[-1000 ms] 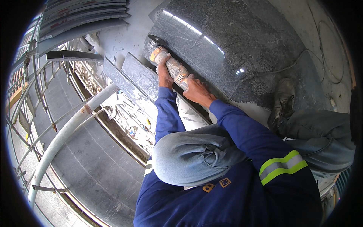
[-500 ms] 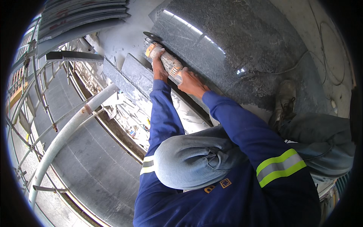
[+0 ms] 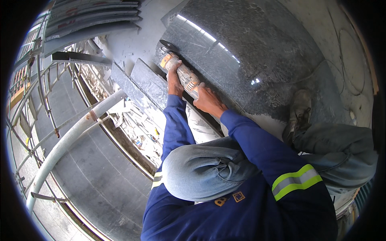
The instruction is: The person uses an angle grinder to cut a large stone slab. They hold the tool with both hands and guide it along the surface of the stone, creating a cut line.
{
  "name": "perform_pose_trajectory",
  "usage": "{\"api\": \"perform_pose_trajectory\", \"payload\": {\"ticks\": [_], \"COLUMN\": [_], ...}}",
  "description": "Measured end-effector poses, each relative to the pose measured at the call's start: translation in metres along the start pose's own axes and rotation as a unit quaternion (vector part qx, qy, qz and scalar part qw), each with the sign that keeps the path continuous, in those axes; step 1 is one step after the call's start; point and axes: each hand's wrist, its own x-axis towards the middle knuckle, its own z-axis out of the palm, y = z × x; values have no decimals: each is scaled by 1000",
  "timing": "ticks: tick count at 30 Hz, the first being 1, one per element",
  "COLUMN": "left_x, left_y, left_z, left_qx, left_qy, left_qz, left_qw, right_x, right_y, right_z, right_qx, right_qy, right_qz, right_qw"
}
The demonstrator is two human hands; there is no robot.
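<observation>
Two hands [image 3: 209, 101] around a grinder [image 3: 186, 76], orange lettering [image 3: 220, 201] on navy shirt [image 3: 261, 221]

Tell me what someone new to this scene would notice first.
Probably the dusty grinder near the upper middle, with the left hand gripping it near its dark disc and the right hand at its rear. Next might be the glossy dark slab filling the upper right, then the thick pale pipe slanting across the left side.
</observation>
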Motion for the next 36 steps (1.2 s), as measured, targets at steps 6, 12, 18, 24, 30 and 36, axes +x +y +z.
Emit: {"api": "perform_pose_trajectory", "payload": {"ticks": [6, 12, 18, 24, 30, 36], "left_x": [-2, 12, 30, 33, 13, -3], "left_y": [0, 10, 15, 18, 9, -2], "left_z": [11, 2, 6, -3, 2, 9], "left_qx": [18, -2, -2, -8, -8, -12], "left_qy": [-3, 21, -5, 0, -1, 1], "left_qz": [-5, -4, -1, -5, 2, -18], "left_qw": [1000, 1000, 1000, 1000, 1000, 1000], "right_x": [8, 19, 46, 42, 20, 0], "right_y": [12, -3, 6, -5, -2, 7], "right_z": [4, 0, 11, 5, 0, -1], "right_qx": [1, -6, -6, -14, 1, 2], "right_qy": [19, -20, 23, 2, -14, -5], "right_qz": [0, 5, -20, -17, -18, -3], "right_qw": [1000, 1000, 1000, 1000, 1000, 1000]}}
